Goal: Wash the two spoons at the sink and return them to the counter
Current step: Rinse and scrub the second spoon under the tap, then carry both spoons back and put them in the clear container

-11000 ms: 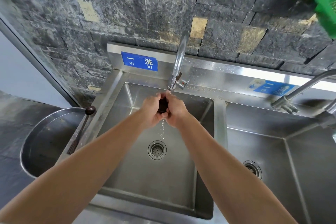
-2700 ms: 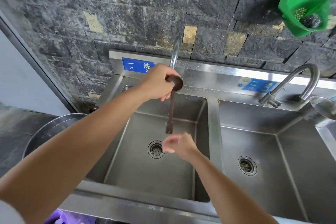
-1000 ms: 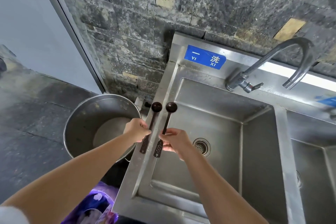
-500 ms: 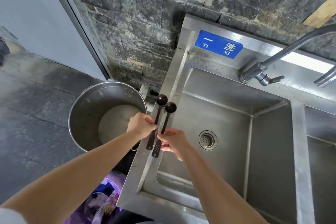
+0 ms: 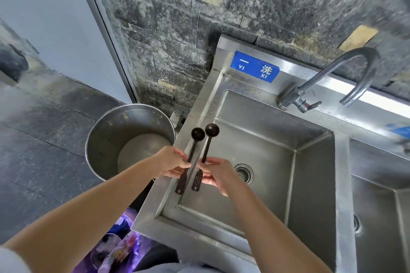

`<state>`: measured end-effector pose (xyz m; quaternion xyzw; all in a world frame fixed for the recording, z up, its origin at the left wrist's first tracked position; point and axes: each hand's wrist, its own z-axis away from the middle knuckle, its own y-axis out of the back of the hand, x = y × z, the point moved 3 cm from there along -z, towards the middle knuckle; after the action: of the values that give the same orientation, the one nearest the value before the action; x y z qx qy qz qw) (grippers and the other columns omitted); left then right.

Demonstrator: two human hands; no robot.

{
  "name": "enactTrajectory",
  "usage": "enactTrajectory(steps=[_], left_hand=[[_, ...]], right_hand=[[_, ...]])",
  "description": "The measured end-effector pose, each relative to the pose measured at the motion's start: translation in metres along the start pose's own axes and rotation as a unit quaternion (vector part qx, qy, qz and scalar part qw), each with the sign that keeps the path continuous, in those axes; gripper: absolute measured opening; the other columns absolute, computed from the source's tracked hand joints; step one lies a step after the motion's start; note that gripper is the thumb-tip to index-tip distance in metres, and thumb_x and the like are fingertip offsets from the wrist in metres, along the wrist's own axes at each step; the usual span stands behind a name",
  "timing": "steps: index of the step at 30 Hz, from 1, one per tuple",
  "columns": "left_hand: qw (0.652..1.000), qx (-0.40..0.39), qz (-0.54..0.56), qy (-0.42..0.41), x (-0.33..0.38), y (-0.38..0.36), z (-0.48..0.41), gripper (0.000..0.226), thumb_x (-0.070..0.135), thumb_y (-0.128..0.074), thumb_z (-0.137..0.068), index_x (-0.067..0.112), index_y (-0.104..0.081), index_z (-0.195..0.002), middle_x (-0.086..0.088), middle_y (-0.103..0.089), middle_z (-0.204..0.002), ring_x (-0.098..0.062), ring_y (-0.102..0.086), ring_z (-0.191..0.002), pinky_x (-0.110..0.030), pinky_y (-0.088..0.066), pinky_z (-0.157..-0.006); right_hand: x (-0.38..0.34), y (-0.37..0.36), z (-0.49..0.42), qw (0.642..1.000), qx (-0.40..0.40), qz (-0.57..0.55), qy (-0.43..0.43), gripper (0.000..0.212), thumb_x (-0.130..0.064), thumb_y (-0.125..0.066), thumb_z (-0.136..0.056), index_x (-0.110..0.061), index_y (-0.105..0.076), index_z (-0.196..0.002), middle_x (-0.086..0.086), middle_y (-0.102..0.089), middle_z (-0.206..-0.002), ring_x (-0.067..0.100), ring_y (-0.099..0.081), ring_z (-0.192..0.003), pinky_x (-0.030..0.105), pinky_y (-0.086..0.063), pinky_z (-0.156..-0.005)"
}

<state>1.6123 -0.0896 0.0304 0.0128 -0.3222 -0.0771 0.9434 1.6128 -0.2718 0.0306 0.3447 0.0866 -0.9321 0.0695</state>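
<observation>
At the far left there is a pale door [image 5: 44, 29] and a dark grey floor [image 5: 33, 139]. On the floor, just beside the sink, stands a big round metal pot [image 5: 104, 139], and below it, near the bottom edge, lies a purple plastic bag [image 5: 115, 248]. The left hand [image 5: 170, 162] reaches over the left rim of the sink [image 5: 199, 104]. Its fingers are curled and, with the thumb, they pinch the handle of the left spoon [image 5: 192, 150] about halfway along. This dark spoon lies along the flat rim, with the round bowl pointing away from the person and the wide patterned end towards the person. I cannot tell if it touches the metal. The right spoon [image 5: 206, 150] is just beside it and almost parallel, over the inner edge of the rim where the basin begins, and the two bowls are close together. The right hand [image 5: 216, 173] pinches its handle between the thumb and curled fingers, a little lower than the middle. Further right, a round drain [image 5: 244, 174] is in the basin floor. Behind the basin, a blue label [image 5: 254, 66] is on the back plate under a dark stone wall [image 5: 177, 17]. A curved metal tap [image 5: 321, 77] stands near the back right corner, and a second basin [image 5: 377, 206] begins at the right edge.
</observation>
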Motion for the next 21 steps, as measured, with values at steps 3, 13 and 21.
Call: enactTrajectory(steps=[3, 13, 21], left_hand=[[1.0, -0.002, 0.005, -0.014, -0.003, -0.018, 0.021, 0.023, 0.003, -0.083, -0.072, 0.011, -0.075, -0.092, -0.012, -0.075, -0.097, -0.022, -0.074, -0.077, -0.027, -0.059, -0.059], [0.991, 0.045, 0.115, -0.053, -0.043, -0.126, 0.078, 0.039, -0.007, -0.073, -0.08, 0.007, -0.066, -0.116, -0.015, -0.076, -0.099, -0.028, -0.075, -0.086, -0.043, -0.06, -0.083], [0.983, 0.041, 0.171, -0.054, -0.087, -0.193, 0.118, 0.044, -0.003, -0.073, -0.082, 0.016, -0.06, -0.121, -0.015, -0.078, -0.096, -0.028, -0.076, -0.088, -0.034, -0.062, -0.068]], right_hand=[[0.002, 0.018, 0.022, 1.0, -0.013, 0.001, 0.011, 0.039, -0.004, -0.075, -0.084, 0.002, -0.064, -0.121, 0.027, -0.068, -0.117, 0.03, -0.066, -0.093, 0.043, -0.057, -0.089], [0.053, 0.101, 0.092, 0.997, -0.066, 0.036, 0.013, 0.037, -0.011, -0.08, -0.081, -0.005, -0.068, -0.115, 0.02, -0.073, -0.107, 0.028, -0.069, -0.088, 0.039, -0.058, -0.083], [0.091, 0.155, 0.138, 0.988, -0.111, 0.103, 0.003, 0.034, -0.012, -0.079, -0.081, -0.004, -0.068, -0.113, 0.01, -0.075, -0.087, 0.02, -0.07, -0.07, 0.033, -0.057, -0.068]])
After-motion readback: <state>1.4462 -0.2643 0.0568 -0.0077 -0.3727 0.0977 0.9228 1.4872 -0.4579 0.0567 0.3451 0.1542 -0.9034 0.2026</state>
